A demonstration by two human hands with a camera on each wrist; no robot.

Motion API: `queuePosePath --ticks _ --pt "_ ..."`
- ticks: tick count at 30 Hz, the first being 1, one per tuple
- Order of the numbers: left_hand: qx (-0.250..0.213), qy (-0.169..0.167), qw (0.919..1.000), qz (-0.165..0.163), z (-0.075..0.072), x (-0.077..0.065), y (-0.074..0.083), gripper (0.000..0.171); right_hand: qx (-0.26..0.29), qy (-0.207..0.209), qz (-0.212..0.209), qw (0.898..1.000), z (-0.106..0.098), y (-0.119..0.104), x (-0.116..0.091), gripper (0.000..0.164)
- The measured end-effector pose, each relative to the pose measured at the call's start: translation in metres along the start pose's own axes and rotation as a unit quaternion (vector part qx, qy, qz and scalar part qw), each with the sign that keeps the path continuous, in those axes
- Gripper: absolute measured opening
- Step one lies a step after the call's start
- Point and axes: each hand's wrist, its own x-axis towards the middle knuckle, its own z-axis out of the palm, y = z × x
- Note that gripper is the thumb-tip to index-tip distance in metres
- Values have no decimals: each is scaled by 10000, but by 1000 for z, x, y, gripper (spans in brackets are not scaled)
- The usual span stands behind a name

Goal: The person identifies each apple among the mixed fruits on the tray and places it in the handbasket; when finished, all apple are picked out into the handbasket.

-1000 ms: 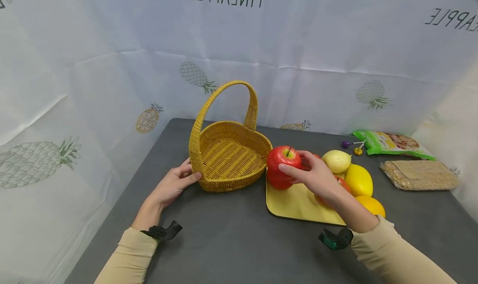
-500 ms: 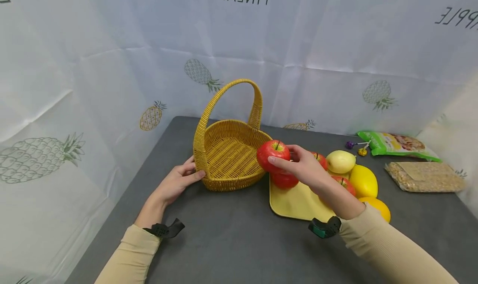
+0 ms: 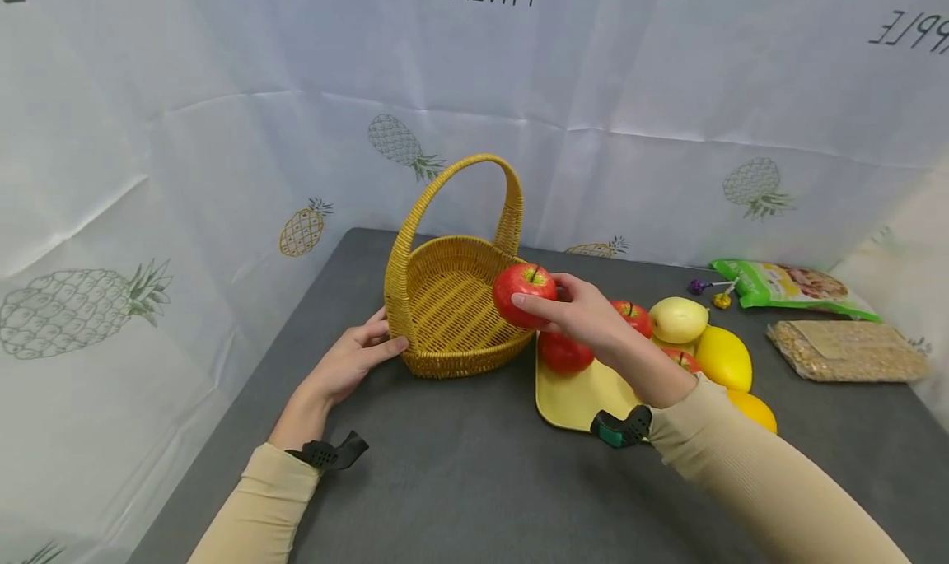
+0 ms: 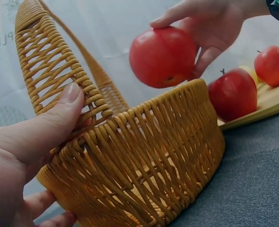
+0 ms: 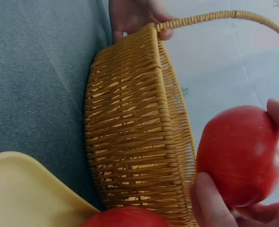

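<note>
My right hand (image 3: pixel 586 313) grips a red apple (image 3: pixel 525 294) with thumb and fingers, just over the right rim of a yellow wicker basket (image 3: pixel 445 365). In the left wrist view this apple (image 4: pixel 162 56) is raised above the rim. My left hand (image 3: pixel 347 363) holds the basket at the left foot of its arched handle, thumb (image 4: pixel 69 94) on the weave and fingers around the outer side. The bottom of the basket shows bare. A second red apple (image 3: pixel 565 353) sits at the left edge of a yellow tray (image 3: pixel 586 399), beside the basket.
More fruit lies on and around the tray: red apples (image 3: pixel 634 317), a pale yellow fruit (image 3: pixel 679 320), a yellow lemon-like fruit (image 3: pixel 725 358) and an orange one (image 3: pixel 754 409). Farther right are lollipops (image 3: pixel 721 299), a green packet (image 3: pixel 801 286) and a clear bag of grains (image 3: pixel 848 350).
The right hand has lifted the apple from over the tray and carried it left to the basket's rim. My left hand keeps its hold on the basket.
</note>
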Motion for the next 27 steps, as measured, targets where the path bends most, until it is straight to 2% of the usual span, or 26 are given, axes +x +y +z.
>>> queuePosePath --ticks 7,13,20,27 --pt "12 57 9999 -91 -3 -4 2 45 -122 -147 111 9998 4 -5 9 83" --pt "-38 48 9999 96 -2 -3 2 42 -291 -213 37 9993 8 -13 22 83" --pt "-137 15 9998 162 6 -3 -4 39 -34 -383 249 9989 13 -17 39 85" --pt "-104 4 9997 203 -1 -2 0 42 -212 -569 182 9980 12 -34 58 82"
